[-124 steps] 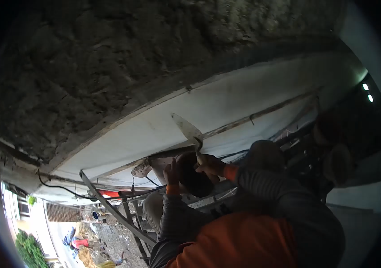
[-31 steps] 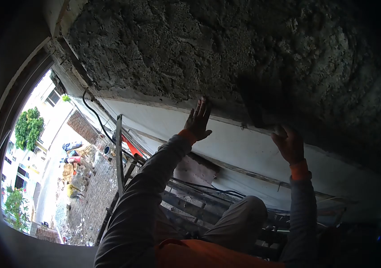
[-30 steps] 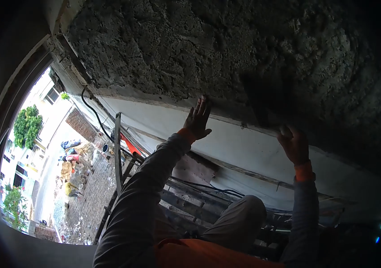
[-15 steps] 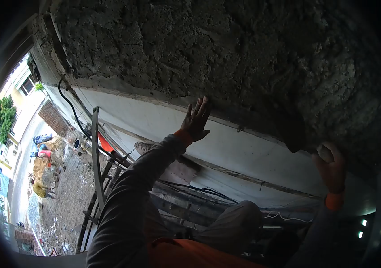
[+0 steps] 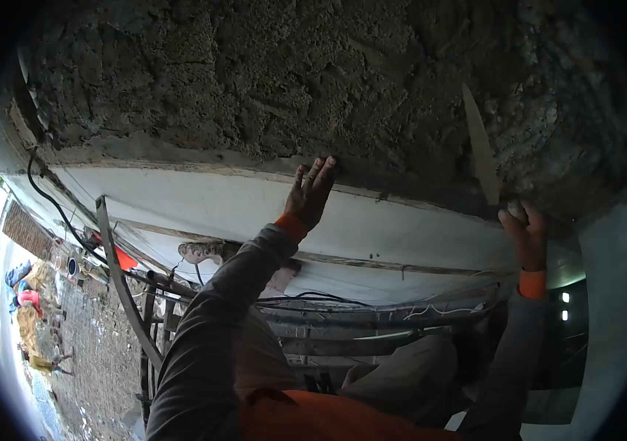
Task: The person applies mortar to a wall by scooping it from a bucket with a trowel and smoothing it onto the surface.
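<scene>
Along the rough plaster (image 5: 269, 88), my right hand (image 5: 526, 234) grips the trowel (image 5: 481, 147), blade angled up-left; my left hand (image 5: 309, 197), farther off, is open.

Below me, dark planks (image 5: 343, 345) are running side by side; black cables (image 5: 313, 296) and a white cord (image 5: 442, 311) are lying along their far edge.

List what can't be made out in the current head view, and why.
Head view: the trowel's handle, mostly hidden by the right hand.
Head view: the rough wall coating's top, cut off by the upper edge.
Head view: what the distant people hold, too small.
Head view: the bucket's contents, too small and dark.
</scene>
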`<action>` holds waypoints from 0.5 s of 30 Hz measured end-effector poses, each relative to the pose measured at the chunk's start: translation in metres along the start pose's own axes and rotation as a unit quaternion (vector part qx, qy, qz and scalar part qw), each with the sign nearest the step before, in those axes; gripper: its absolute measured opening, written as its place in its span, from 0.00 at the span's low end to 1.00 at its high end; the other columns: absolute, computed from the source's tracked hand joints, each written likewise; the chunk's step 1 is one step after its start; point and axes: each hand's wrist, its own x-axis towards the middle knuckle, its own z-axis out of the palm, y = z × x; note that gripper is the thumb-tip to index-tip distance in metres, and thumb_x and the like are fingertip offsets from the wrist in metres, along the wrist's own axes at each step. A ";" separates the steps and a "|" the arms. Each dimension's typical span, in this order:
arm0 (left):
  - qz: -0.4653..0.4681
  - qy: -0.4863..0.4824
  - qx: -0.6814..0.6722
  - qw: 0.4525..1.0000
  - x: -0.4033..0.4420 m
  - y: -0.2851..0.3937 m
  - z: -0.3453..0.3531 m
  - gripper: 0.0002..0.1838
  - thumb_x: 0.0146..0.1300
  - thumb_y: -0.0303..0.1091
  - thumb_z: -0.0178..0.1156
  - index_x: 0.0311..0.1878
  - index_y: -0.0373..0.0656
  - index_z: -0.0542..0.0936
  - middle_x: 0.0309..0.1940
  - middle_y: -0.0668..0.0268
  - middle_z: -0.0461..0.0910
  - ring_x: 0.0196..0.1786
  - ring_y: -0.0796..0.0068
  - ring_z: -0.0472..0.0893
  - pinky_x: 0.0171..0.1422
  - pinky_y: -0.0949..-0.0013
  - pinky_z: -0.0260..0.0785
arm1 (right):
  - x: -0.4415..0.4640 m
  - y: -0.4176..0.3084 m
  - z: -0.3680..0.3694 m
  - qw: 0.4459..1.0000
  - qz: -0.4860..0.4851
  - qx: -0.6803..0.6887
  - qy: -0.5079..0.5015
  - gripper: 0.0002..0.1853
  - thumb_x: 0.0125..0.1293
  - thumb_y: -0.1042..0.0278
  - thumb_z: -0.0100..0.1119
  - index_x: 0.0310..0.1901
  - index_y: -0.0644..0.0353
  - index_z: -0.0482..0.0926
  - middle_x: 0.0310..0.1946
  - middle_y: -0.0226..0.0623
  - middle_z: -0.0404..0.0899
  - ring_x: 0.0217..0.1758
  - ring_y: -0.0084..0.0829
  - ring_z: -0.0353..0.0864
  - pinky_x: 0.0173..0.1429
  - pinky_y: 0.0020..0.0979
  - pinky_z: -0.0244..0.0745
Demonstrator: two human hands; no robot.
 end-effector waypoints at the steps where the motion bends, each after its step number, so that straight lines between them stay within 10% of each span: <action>1: 0.000 0.008 -0.011 1.000 -0.002 -0.001 0.002 0.40 0.48 0.31 0.60 0.67 0.39 0.57 0.71 0.59 0.43 0.72 0.59 0.49 0.71 0.49 0.45 | -0.015 0.000 -0.003 0.999 0.018 0.009 0.032 0.16 0.54 0.69 0.63 0.43 0.65 0.75 0.29 0.28 0.75 0.33 0.14 0.69 0.38 0.20 0.67; 10: 0.000 0.025 -0.061 0.998 0.001 -0.005 0.011 0.37 0.51 0.24 0.52 0.68 0.40 0.56 0.71 0.62 0.46 0.72 0.62 0.51 0.71 0.49 0.44 | -0.164 -0.038 0.062 0.935 0.334 0.034 0.115 0.10 0.56 0.63 0.58 0.33 0.61 0.74 0.18 0.28 0.69 0.17 0.21 0.68 0.23 0.23 0.63; 15: 0.015 -0.030 0.026 0.999 0.000 -0.004 0.007 0.32 0.59 0.28 0.45 0.69 0.41 0.54 0.73 0.62 0.40 0.74 0.60 0.44 0.72 0.51 0.39 | -0.251 -0.057 0.011 0.893 0.350 0.052 0.279 0.20 0.57 0.67 0.57 0.52 0.58 0.67 0.24 0.31 0.70 0.19 0.20 0.69 0.16 0.23 0.62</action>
